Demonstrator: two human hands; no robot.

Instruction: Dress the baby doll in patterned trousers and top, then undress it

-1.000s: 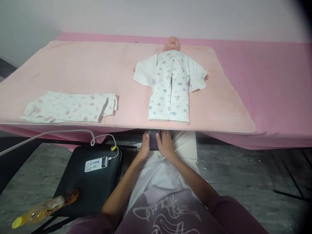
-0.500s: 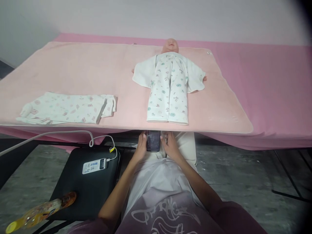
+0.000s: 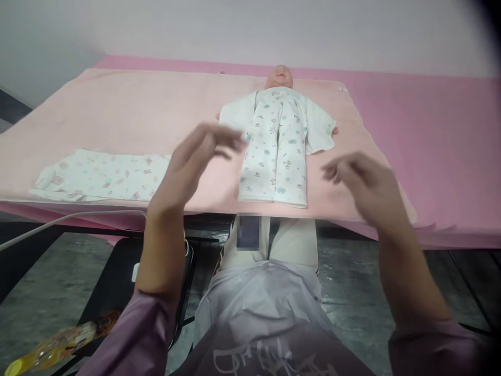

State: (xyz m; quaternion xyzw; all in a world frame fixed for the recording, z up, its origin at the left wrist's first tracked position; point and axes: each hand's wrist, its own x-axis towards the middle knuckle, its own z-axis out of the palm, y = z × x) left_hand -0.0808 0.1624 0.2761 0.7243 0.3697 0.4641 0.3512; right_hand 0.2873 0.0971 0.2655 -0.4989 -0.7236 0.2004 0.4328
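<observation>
In the head view, both your hands are raised, with the fingers loosely bent and parted, holding nothing visible. Your left hand point(image 3: 193, 162) reaches across so its blurred fingertips overlap the near-left edge of the white printed gown point(image 3: 264, 151); whether they touch, I can't tell. Your right hand point(image 3: 366, 180) is over the mat to the right of the gown, apart from it. The doll point(image 3: 281, 77) lies face up on the pale pink mat point(image 3: 148, 109), the gown spread over its body, arms out. A folded garment point(image 3: 105, 175) lies to the left, partly behind your left forearm. A dark rectangular object point(image 3: 248, 233) rests on your thigh.
</observation>
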